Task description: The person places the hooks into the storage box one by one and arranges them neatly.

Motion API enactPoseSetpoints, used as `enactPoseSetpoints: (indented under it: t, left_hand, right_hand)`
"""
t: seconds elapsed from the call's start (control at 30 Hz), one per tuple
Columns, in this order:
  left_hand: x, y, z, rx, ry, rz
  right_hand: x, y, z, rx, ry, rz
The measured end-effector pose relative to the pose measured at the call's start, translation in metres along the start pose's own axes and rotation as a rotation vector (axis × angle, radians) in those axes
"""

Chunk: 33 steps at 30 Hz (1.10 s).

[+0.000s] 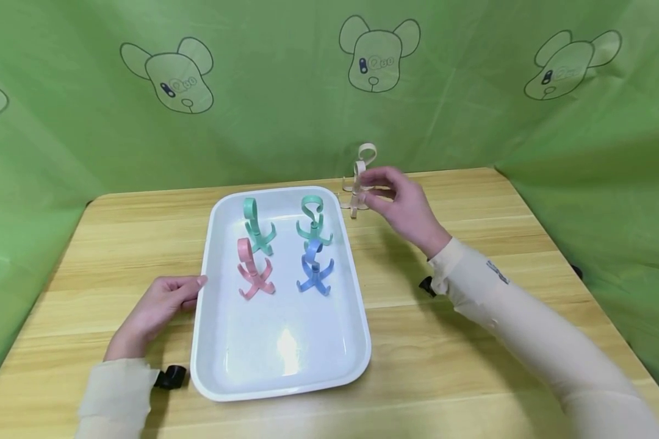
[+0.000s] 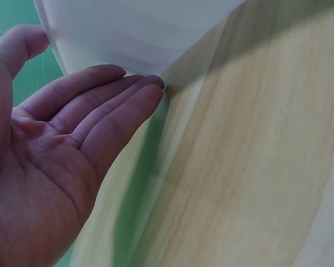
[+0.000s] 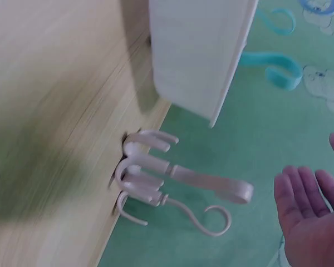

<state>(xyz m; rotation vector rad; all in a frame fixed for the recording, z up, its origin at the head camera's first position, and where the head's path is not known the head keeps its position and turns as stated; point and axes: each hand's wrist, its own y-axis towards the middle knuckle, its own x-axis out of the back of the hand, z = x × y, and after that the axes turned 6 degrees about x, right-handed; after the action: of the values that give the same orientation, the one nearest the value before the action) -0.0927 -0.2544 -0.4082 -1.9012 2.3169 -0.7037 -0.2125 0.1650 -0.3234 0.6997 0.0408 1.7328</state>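
Observation:
A white tray (image 1: pixel 285 360) holds two green multi-prong hanging hooks (image 1: pixel 315 230), a pink hook (image 1: pixel 255 277) and a blue hook (image 1: pixel 315 277), all upright on their prongs. My left hand (image 1: pixel 162 305) grips its left side, thumb over the rim and fingers (image 2: pixel 117 111) against the outer wall. Behind the tray's far right corner, two pale beige hooks (image 3: pixel 150 183) stand close together on the table. My right hand (image 1: pixel 403 201) is beside them, its thumb and fingers apart. In the right wrist view, a gap shows between this hand (image 3: pixel 317 211) and the hooks.
The wooden table (image 1: pixel 450 366) has its back edge right behind the beige hooks. A green curtain (image 1: pixel 285 122) with printed bear heads hangs behind and at both sides. Black wrist camera pieces (image 1: pixel 171 377) show under the sleeves.

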Motion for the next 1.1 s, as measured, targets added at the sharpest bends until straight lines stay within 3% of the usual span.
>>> enactPoseSetpoints:
  t: [0.37, 0.77, 1.1]
  left_hand:
    - [0.0, -0.001, -0.002, -0.017, -0.032, 0.016]
    - [0.002, -0.001, 0.0, -0.022, -0.04, 0.007]
    - [0.002, 0.001, 0.003, -0.035, -0.045, 0.022]
  right_hand:
    - [-0.002, 0.02, -0.021, -0.089, -0.018, -0.163]
    - [-0.013, 0.039, -0.032, -0.223, -0.07, -0.138]
    - [-0.019, 0.043, -0.039, -0.273, -0.121, -0.13]
